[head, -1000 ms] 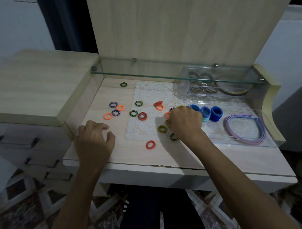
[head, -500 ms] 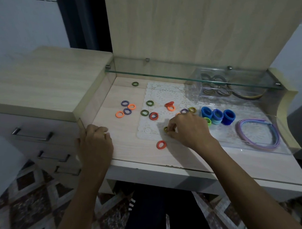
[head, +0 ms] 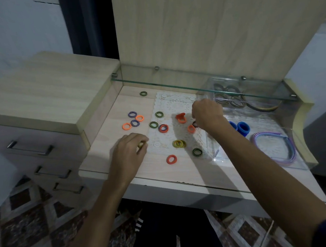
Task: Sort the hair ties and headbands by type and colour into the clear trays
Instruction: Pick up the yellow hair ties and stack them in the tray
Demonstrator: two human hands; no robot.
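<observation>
Small hair ties lie loose on the desk and the white lace doily [head: 173, 103]: orange ones [head: 126, 126], purple ones [head: 132, 114], green-black ones [head: 153, 124] and a yellow pair [head: 179, 143]. My left hand [head: 129, 153] rests at the doily's left edge and pinches a yellowish tie [head: 140, 144]. My right hand [head: 207, 114] hovers with curled fingers near the far clear tray [head: 225, 81]; anything in it is hidden. The near clear tray [head: 217, 155] holds blue thick ties [head: 243, 128] and purple headbands [head: 274, 146].
A glass shelf [head: 174, 85] runs over the back of the desk, above the far tray. A raised drawer unit [head: 36, 95] borders the desk on the left. The desk's front edge is close to my forearms.
My right hand left the yellow ties near the front and moved back toward the far tray. My left hand came off the desk edge, moved right and picked up a yellowish tie.
</observation>
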